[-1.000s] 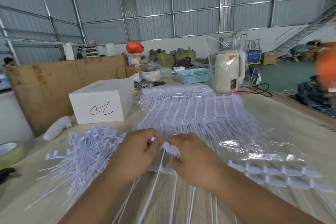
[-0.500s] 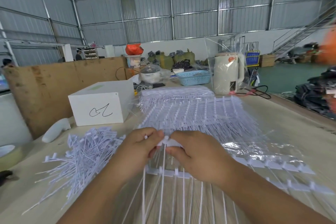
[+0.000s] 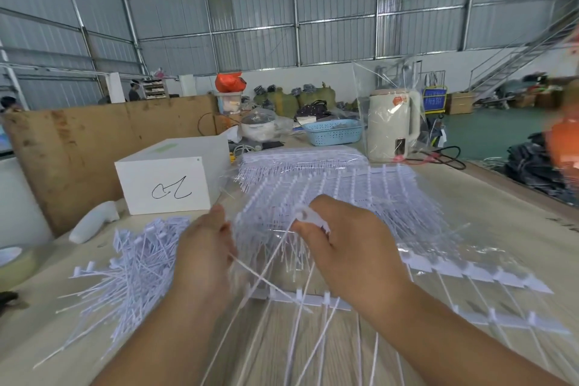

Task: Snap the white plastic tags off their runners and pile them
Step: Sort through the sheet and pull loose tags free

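On the long pale wooden table [image 3: 488, 229] we have, biggest first: the stack of unsnapped white plastic tag sheets [image 3: 329, 191], partly under clear film, straight ahead past both hands. Left of it, the loose pile of freed white tags [image 3: 131, 263], fanned out on the tabletop. Behind the pile, a white cardboard box with a scribble [image 3: 170, 175]; further back, a cream electric kettle in a clear bag [image 3: 391, 125] and a blue plastic basket [image 3: 333, 131].

Near edge: one white runner strip [image 3: 300, 296] lies across, between the wrists, several thin tails hanging off it toward us.

Our left hand [image 3: 205, 257] has fingers curled round a single thin white tag [image 3: 250, 271], its tail running diagonally across the gap between the hands. Looks detached from the runner, though blur makes that unclear. Our right hand [image 3: 347, 247] pinches a small flat white tab [image 3: 308, 218] between thumb and forefinger, raised above the runner.

Step, as we judge it: snap just made, parts separating. Next: left hand carries its tag over to the pile and releases; right hand re-grips the next tag on the runner. Watch crossed tails — they can snag and drag the strip.
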{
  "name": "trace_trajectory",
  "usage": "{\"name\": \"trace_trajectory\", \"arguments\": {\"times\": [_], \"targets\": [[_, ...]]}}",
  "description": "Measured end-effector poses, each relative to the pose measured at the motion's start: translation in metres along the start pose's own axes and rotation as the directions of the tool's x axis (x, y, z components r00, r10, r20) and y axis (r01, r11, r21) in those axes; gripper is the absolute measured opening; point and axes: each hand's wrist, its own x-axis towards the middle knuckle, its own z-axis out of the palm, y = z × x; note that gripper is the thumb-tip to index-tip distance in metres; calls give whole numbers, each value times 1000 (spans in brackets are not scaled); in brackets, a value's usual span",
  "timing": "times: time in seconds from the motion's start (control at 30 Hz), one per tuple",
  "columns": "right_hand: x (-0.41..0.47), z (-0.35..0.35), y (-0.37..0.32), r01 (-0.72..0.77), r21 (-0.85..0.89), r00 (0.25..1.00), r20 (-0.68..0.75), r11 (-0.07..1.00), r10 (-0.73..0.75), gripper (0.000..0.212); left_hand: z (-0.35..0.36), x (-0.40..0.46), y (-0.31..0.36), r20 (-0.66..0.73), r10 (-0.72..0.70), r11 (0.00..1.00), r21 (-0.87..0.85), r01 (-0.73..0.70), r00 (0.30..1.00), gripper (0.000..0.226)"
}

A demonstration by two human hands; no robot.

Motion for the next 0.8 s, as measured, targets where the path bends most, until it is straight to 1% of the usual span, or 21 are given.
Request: {"name": "trace_trajectory", "arguments": {"times": [0.03, 0.07, 0.1, 0.13, 0.17, 0.2, 0.23, 0.3, 0.43, 0.53, 0.6, 0.63, 0.73, 0.77, 0.8], "targets": [[0, -2, -1, 5, 13, 1000, 7, 1000, -5, 30, -6, 6, 5, -3, -10, 1000, 0, 10, 1000, 38], [1, -4, -2, 19, 25, 999, 49, 1000, -20, 28, -10, 8, 8, 13, 28, 997, 66, -29, 1000, 39], [1, -4, -4, 42, 30, 992, 118, 999, -45, 26, -11, 6, 10, 50, 101, 975, 192, -109, 994, 40], [1, -4, -5, 70, 25, 978, 194, 997, -74, 23, -9, 1, 10, 121, 166, 926, 323, -197, 979, 39], [1, -4, -6, 99, 10, 960, 261, 995, -98, 21, -6, -6, 10, 214, 193, 876, 403, -266, 958, 34], [1, -4, -5, 124, -11, 944, 310, 992, -114, 21, -1, -14, 9, 318, 172, 860, 413, -300, 932, 27], [1, -4, -4, 139, -35, 931, 346, 990, -119, 23, 3, -20, 8, 405, 130, 867, 396, -302, 905, 22], [2, -5, 0, 145, -67, 915, 387, 987, -109, 30, 8, -27, 9, 499, 79, 886, 362, -290, 863, 19], [1, -5, 4, 154, -106, 908, 408, 982, -99, 43, 11, -33, 14, 539, 37, 941, 265, -212, 841, 20], [0, -5, 3, 171, -108, 917, 381, 979, -118, 42, 12, -34, 9, 547, 19, 942, 270, -198, 837, 26], [0, -6, 1, 177, -101, 920, 369, 979, -128, 39, 11, -35, 5, 558, 17, 932, 291, -215, 830, 31], [1, -6, 0, 174, -96, 922, 365, 980, -128, 38, 10, -36, 5, 569, 20, 927, 297, -228, 822, 30], [0, -8, -1, 160, -87, 933, 338, 983, -122, 44, 8, -35, 4, 674, 21, 879, 339, -334, 738, 19], [0, -8, -2, 155, -86, 937, 329, 984, -119, 48, 7, -35, 3, 693, 19, 866, 349, -359, 720, 18], [-1, -8, -2, 148, -81, 940, 322, 986, -115, 52, 7, -34, 1, 694, 22, 865, 348, -362, 720, 20]]}}
